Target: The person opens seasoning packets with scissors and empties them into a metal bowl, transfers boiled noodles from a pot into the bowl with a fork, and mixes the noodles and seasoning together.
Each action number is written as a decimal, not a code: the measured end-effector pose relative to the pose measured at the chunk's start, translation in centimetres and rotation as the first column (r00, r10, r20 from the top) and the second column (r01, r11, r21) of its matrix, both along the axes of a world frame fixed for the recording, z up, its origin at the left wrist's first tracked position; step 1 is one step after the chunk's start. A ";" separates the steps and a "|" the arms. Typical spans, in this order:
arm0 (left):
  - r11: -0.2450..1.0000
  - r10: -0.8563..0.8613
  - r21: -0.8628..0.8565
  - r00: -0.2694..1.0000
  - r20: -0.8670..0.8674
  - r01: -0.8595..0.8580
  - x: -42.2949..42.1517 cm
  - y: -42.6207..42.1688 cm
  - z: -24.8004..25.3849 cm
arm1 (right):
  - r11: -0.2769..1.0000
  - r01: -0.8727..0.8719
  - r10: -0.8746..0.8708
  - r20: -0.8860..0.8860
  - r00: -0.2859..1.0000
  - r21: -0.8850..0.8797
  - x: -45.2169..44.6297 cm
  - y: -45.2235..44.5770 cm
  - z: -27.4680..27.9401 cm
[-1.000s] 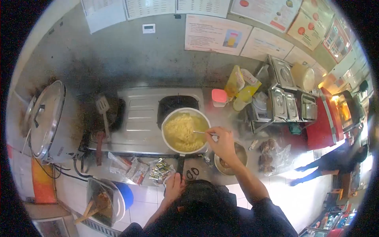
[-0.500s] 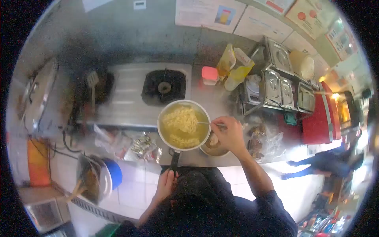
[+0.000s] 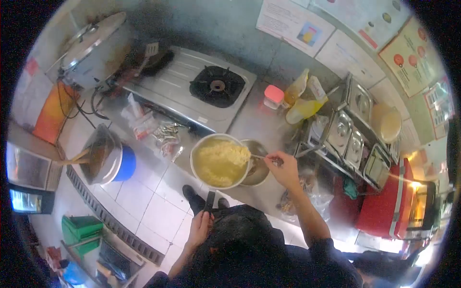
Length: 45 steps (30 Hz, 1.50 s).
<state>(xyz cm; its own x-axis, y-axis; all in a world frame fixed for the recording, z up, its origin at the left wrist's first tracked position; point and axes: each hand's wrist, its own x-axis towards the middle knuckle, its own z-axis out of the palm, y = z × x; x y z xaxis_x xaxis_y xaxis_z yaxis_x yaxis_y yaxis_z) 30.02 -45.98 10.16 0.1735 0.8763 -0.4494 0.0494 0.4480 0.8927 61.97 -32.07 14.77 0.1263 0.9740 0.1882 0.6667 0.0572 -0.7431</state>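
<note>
My left hand [image 3: 200, 226] is closed around the black handle [image 3: 210, 200] of a white pot [image 3: 192, 165]. Instant noodles [image 3: 221, 156] sit inside the pot in yellowish liquid. In the fingers of my right hand [image 3: 282, 168] is a thin metal utensil [image 3: 259, 157]; its head is buried in noodles, so its kind is hidden. A clump of noodles on it is at the pot's right rim. Right beside the pot, partly behind it, stands a metal bowl [image 3: 260, 178] with something brownish inside.
Behind the pot is a gas stove [image 3: 180, 81] with a black burner grate [image 3: 217, 85]. Foil packets [image 3: 168, 136] lie left on the counter. A pink-lidded tub [image 3: 274, 95], yellow pouches [image 3: 307, 108] and a rack of lidded metal pans [image 3: 340, 127] stand right. A bucket [image 3: 126, 163] is on the floor.
The view has turned and shifted. My right hand has drawn the utensil with its noodles to the pot's right edge, toward the bowl. More of the bowl shows now. My left hand keeps the handle.
</note>
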 end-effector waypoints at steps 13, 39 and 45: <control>0.990 0.129 0.054 0.991 -0.026 -0.128 1.8 -3.0 -0.9 | 0.992 0.062 -0.080 -0.178 0.981 -0.105 8.1 -2.2 -2.2; 0.988 0.011 0.156 0.999 -0.042 -0.004 2.3 -2.7 -1.3 | 0.622 -0.752 0.201 0.884 0.423 0.219 -3.8 7.5 5.8; 0.997 -0.026 0.068 0.999 0.038 0.023 2.1 -2.5 0.1 | 0.525 -0.849 0.290 0.951 0.104 -0.067 -3.7 8.2 3.9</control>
